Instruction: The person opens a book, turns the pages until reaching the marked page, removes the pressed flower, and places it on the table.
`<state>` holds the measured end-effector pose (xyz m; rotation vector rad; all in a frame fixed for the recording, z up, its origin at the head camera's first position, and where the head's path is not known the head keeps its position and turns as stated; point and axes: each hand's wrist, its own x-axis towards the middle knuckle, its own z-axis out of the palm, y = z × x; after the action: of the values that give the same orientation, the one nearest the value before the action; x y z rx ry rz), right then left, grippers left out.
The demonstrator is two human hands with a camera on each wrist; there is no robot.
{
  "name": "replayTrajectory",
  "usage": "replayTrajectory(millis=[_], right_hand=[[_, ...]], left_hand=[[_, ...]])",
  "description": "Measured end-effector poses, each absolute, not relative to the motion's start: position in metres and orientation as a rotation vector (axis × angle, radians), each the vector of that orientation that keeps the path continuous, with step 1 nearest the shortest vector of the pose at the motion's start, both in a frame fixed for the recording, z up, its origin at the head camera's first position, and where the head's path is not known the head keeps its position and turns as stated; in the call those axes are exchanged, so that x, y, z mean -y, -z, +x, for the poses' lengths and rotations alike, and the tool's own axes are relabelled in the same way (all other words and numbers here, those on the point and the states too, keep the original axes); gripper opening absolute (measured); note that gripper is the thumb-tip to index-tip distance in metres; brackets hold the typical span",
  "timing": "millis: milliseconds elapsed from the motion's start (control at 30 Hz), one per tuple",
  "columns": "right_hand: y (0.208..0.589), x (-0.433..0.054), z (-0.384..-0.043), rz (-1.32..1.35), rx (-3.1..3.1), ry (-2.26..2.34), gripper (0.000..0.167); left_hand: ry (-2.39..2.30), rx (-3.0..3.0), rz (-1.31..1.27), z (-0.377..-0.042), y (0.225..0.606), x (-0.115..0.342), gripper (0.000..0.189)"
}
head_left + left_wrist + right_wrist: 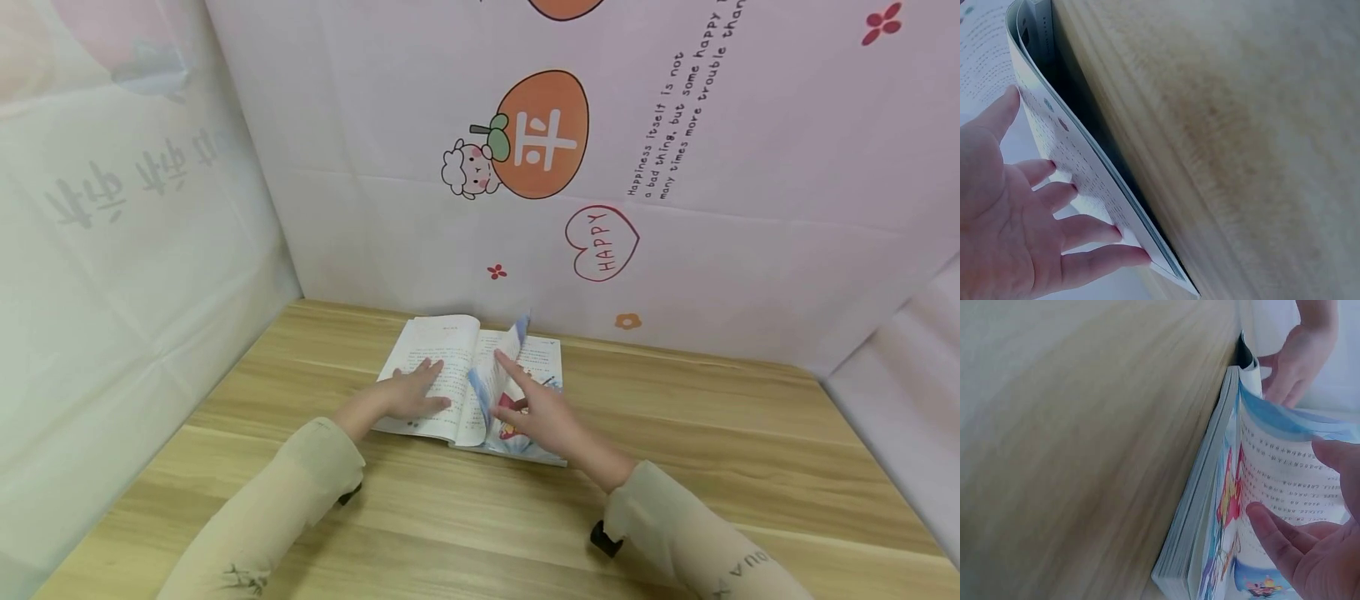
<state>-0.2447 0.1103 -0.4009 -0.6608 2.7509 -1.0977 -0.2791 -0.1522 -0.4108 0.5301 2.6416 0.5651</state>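
Observation:
An open book (442,337) with printed text and coloured pictures lies on the wooden table. My left hand (408,393) rests on its left-hand pages, fingers spread. In the left wrist view, the fingertips touch the curved page (1085,169) near its lower edge. One blue-edged leaf (1285,447) stands up from the middle of the book. My right hand (546,414) is against this raised leaf, index finger extended and the other fingers slightly bent. Under that hand, a red and blue picture (512,417) shows on the right-hand page.
The wooden table (465,517) runs back to a white printed cloth wall (390,233) close behind the book. Another cloth wall (150,292) stands on the left. A dark band (606,539) shows at the right wrist.

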Motion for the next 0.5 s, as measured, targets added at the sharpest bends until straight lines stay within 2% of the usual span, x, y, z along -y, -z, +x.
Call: replayTrajectory(millis=[367, 500], right_hand=[[0.408, -0.1, -0.242, -0.826, -2.76, 0.911, 0.08], [0.408, -0.095, -0.241, -0.902, -2.763, 0.892, 0.077]], left_hand=[[-0.751, -2.66, 0.435, -0.279, 0.404, 0.161, 0.06], [-0.829, -2.685, 0.412, -0.282, 0.406, 0.161, 0.062]])
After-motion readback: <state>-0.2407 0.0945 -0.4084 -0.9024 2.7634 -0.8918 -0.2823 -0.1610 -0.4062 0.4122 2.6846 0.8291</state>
